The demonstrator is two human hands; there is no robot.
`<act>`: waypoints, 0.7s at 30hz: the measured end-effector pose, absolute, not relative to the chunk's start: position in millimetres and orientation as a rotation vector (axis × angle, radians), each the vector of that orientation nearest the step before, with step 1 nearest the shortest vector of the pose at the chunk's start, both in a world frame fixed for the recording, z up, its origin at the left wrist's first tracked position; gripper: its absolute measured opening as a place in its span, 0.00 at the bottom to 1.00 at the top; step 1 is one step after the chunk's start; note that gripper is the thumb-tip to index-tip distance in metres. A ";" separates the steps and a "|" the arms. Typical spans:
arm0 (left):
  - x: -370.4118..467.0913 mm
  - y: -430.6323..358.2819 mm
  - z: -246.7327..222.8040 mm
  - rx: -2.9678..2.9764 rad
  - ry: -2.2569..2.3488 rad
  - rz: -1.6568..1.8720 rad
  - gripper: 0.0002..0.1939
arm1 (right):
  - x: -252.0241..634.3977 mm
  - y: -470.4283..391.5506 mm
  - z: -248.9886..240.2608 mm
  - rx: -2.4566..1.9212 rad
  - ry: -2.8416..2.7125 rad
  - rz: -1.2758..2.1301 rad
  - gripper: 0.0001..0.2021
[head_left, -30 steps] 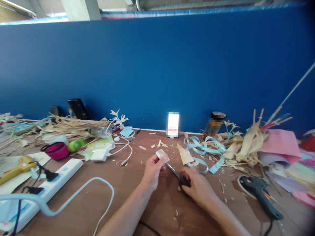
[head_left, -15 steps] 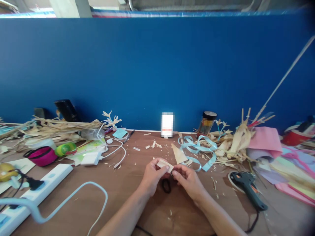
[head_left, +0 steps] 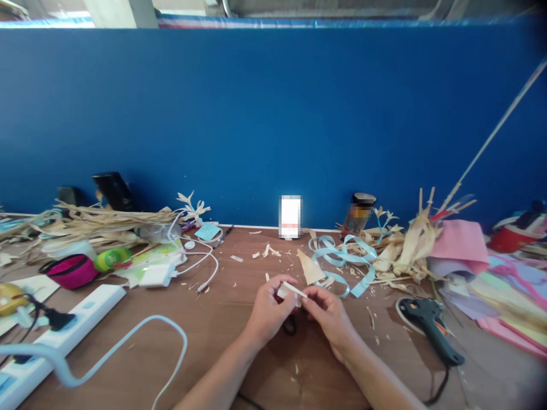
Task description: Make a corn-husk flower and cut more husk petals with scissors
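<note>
Over the middle of the brown table, my left hand (head_left: pixel 271 310) pinches a small pale piece of husk (head_left: pixel 289 289) between thumb and fingers. My right hand (head_left: pixel 327 313) has its thumb and fingertips closed on the piece's right end, close beside the left fingertips. The piece looks folded, with a narrow edge slanting down to the right. Beneath the hands a dark loop (head_left: pixel 290 326) lies on the table, partly covered. Just behind them rests a pointed flat piece of husk (head_left: pixel 310 269).
Light blue ribbon (head_left: pixel 342 256) curls behind my right hand. A glue gun (head_left: pixel 429 327) lies at the right near coloured sheets (head_left: pixel 459 245). At the left are a white power strip (head_left: pixel 81 336), a cable and a pink pouch (head_left: pixel 72 270). A blue panel (head_left: pixel 239 125) stands behind.
The pale piece has turned and now shows a narrow folded edge toward my right fingers. My left hand has shifted slightly and covers more of the dark loop.
</note>
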State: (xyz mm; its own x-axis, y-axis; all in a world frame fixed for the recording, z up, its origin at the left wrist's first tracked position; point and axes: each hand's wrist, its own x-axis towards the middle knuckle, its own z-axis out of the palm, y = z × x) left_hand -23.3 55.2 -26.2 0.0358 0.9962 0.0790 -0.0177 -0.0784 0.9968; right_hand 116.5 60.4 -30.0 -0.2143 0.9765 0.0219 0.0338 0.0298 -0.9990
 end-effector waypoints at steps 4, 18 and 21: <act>-23.3 52.5 -24.9 1.569 1.269 1.308 0.12 | 118.9 62.1 -33.9 -1.118 -1.413 1.226 0.08; -27.3 50.3 -23.2 2.346 1.432 1.289 0.08 | 119.9 55.4 -31.3 -1.248 -1.869 0.509 0.07; -28.1 49.9 -21.3 2.410 1.439 1.249 0.09 | 120.5 55.5 -30.7 -1.272 -1.849 0.546 0.06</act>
